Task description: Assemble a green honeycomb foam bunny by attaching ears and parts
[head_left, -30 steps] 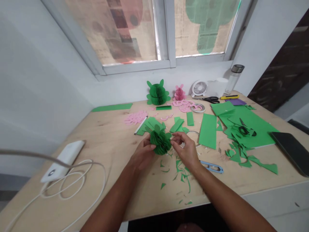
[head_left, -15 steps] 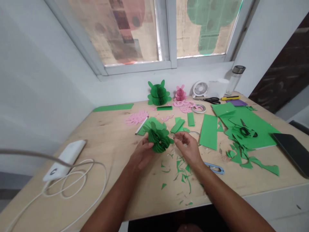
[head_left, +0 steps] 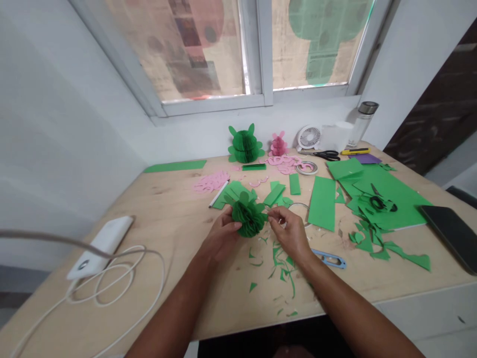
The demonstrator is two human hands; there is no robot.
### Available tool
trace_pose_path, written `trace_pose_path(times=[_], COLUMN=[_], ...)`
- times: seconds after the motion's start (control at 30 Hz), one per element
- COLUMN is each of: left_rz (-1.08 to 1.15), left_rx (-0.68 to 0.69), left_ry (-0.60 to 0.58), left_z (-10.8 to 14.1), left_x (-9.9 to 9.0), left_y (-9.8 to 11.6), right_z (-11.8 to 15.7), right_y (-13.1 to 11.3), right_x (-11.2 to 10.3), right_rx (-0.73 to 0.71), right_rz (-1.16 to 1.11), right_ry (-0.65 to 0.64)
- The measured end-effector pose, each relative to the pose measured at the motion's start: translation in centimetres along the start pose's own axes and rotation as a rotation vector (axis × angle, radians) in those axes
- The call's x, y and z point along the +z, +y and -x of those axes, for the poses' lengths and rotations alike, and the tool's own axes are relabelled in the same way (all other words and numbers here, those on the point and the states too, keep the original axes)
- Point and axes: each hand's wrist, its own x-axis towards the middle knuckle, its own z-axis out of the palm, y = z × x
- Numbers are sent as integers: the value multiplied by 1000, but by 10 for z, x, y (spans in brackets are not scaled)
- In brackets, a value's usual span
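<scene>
A pleated green paper ball (head_left: 248,219) with rounded tabs sticking out is held above the table by my left hand (head_left: 222,237), thumb in front. My right hand (head_left: 288,229) is at the ball's right side, thumb and index finger pinched together by a green tab; whether they grip the tab or some small thing is too small to tell. Beneath lie small green paper scraps (head_left: 283,271). A light-blue cutter (head_left: 330,259) rests beside my right wrist. Behind the ball are a green paper piece (head_left: 238,189) and a white pen (head_left: 219,194).
Finished-looking green (head_left: 245,145) and pink paper figures (head_left: 278,144) stand against the wall near a small fan (head_left: 309,136). Green sheets (head_left: 322,201), small scissors (head_left: 377,201) and a phone (head_left: 449,236) lie right. A power bank (head_left: 100,247) with looped cable is left.
The paper ball has turned a little in my left hand and shifted slightly right, its pleats now facing me more. My right hand has stayed pinched at its side, nearly in place.
</scene>
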Motion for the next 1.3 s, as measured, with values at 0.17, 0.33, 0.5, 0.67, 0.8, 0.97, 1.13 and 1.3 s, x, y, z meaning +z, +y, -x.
trace_pose_path(times=[0.17, 0.33, 0.5, 0.67, 0.8, 0.97, 1.13, 1.3], left_rz=[0, -23, -15, -3, -3, -15, -6, 5], left_rx=[-6, -14, -22, -31, -33, -36, -52, -39], left_ry=[8, 5, 17, 18, -3, -9, 1, -12], left_z=[0, 0, 1, 2, 1, 1, 4, 4], left_x=[-3, -4, -6, -2, -1, 0, -1, -3], left_y=[-1, -1, -2, -1, 0, 0, -1, -3], right_z=[1, 0, 0, 1, 1, 0, 0, -1], right_y=[2, 1, 2, 2, 4, 4, -1, -3], right_x=[0, -1, -2, 0, 1, 2, 1, 0], right_rx=[-20, -31, -52, -67, -52, -44, -23, 36], right_rz=[20, 39, 73, 77, 86, 64, 4, -53], right_ry=[-11, -23, -22, -28, -24, -18, -3, 29])
